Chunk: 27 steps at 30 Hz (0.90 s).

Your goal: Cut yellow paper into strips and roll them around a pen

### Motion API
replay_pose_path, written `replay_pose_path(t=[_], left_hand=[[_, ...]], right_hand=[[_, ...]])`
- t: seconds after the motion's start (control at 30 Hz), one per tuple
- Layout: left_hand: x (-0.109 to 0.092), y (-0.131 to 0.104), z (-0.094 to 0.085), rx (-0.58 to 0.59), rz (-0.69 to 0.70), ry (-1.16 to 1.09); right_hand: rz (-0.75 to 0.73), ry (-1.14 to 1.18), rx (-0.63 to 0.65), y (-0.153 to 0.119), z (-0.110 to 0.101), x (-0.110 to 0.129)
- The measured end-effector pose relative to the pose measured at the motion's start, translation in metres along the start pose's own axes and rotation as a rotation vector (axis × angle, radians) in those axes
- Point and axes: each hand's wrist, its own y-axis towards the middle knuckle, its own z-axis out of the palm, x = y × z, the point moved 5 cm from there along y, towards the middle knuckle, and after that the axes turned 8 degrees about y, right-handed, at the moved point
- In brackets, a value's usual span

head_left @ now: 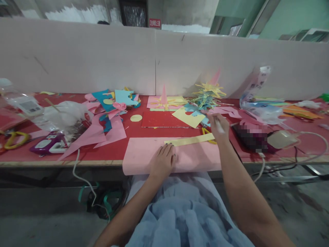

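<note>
A pale yellow paper strip [191, 140] lies across the large pink sheet [144, 154], which bends over the table's front edge. My left hand [163, 157] rests flat on the pink sheet, with its fingertips at the strip's left end. Over the strip's right end is my right hand [218, 127], its fingers closed round a whitish object that is blurred and hard to make out. Behind the right end of the strip, partly hidden, are yellow-handled scissors [205, 131]. A red sheet [160, 119] lies further back.
Pink and blue scraps [113, 128], a purple device [48, 143] and a plastic bottle [22, 101] are at the left. A paper-strip tree [209, 94] stands behind my right hand. A dark pouch [249, 137] and white cable [315, 137] lie at the right.
</note>
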Motion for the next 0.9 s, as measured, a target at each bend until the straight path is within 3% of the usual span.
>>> replay_pose_path(t=[0.03, 0.07, 0.23, 0.33, 0.5, 0.67, 0.9], left_hand=[[0.0, 0.0, 0.0, 0.003, 0.006, 0.005], [-0.001, 0.0, 0.0, 0.006, 0.009, 0.007], [-0.001, 0.0, 0.0, 0.008, 0.006, 0.016], [-0.001, 0.001, 0.0, 0.003, 0.002, 0.022], [-0.002, 0.001, -0.002, -0.066, -0.005, 0.021], [-0.001, -0.001, -0.005, -0.115, -0.084, 0.029], [-0.002, -0.004, -0.004, -0.118, -0.103, 0.082]], right_hand=[[0.051, 0.165, -0.068, -0.003, 0.004, 0.011], [0.119, 0.311, -0.04, -0.007, 0.015, 0.021], [0.443, 0.764, 0.408, -0.064, 0.101, 0.054], [0.542, 0.827, 0.506, -0.097, 0.131, 0.049], [0.522, 0.675, 0.536, -0.11, 0.137, 0.036], [0.42, 0.425, 0.465, -0.107, 0.135, 0.033], [0.365, 0.402, 0.49, -0.108, 0.136, 0.036]])
